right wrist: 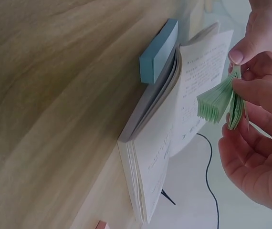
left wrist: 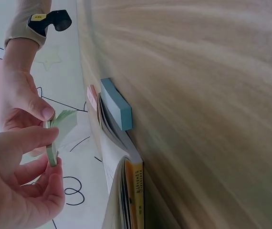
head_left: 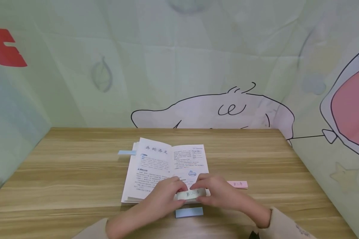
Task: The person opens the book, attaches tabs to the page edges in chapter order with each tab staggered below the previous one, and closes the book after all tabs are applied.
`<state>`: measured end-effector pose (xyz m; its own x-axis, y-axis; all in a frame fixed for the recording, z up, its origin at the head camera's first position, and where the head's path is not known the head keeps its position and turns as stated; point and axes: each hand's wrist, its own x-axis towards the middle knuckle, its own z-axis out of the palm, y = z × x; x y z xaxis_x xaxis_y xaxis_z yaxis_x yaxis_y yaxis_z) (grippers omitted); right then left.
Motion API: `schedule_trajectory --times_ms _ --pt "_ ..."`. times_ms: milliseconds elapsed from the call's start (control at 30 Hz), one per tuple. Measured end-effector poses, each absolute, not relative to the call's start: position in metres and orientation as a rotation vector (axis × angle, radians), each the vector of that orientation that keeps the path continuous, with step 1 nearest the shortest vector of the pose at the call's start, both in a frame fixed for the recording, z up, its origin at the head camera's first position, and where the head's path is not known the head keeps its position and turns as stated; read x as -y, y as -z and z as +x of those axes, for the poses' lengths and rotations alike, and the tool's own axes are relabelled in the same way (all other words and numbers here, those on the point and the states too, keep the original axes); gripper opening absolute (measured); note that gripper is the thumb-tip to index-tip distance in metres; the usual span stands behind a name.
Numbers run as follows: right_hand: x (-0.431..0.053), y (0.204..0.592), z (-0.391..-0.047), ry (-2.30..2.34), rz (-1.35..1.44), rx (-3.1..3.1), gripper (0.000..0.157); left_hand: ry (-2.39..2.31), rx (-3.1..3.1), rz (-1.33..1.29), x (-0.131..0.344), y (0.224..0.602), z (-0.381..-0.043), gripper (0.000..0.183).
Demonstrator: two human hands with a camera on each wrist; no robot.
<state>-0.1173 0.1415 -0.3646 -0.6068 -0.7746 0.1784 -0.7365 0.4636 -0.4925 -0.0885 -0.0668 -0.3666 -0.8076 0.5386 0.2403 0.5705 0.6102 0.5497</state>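
Observation:
Both hands hold a pale green sticky-note pad (head_left: pixel 192 194) over the lower right page of an open book (head_left: pixel 151 169). My left hand (head_left: pixel 166 192) pinches one end between thumb and fingers, and my right hand (head_left: pixel 216 191) pinches the other. Handwriting shows on the pad's face in the head view. In the right wrist view, part of the green pad (right wrist: pixel 217 100) fans out into many thin leaves. Its leaves also spread in the left wrist view, beside my right hand (left wrist: pixel 24 100).
A blue sticky-note pad (head_left: pixel 189 212) lies on the wooden table (head_left: pixel 77 172) just in front of the book. From the book's left edge a blue tab (head_left: pixel 127 152) sticks out. A pink tab (head_left: pixel 238 184) with handwriting shows at its right. A printed cloth (head_left: pixel 167 66) hangs behind.

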Motion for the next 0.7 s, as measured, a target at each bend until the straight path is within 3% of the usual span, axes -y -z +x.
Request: schedule_trajectory --times_ms 367,533,700 --pt "-0.136 0.366 -0.109 0.768 -1.441 -2.645 0.024 1.017 2.834 -0.973 0.073 0.371 -0.081 0.016" --pt "-0.135 0.367 -0.104 0.788 -1.497 -2.653 0.017 1.008 2.830 -1.000 0.074 0.375 -0.076 0.016" --pt "-0.135 0.366 -0.099 0.881 -1.379 -2.578 0.012 0.997 2.815 -1.019 0.073 0.382 -0.070 0.016"
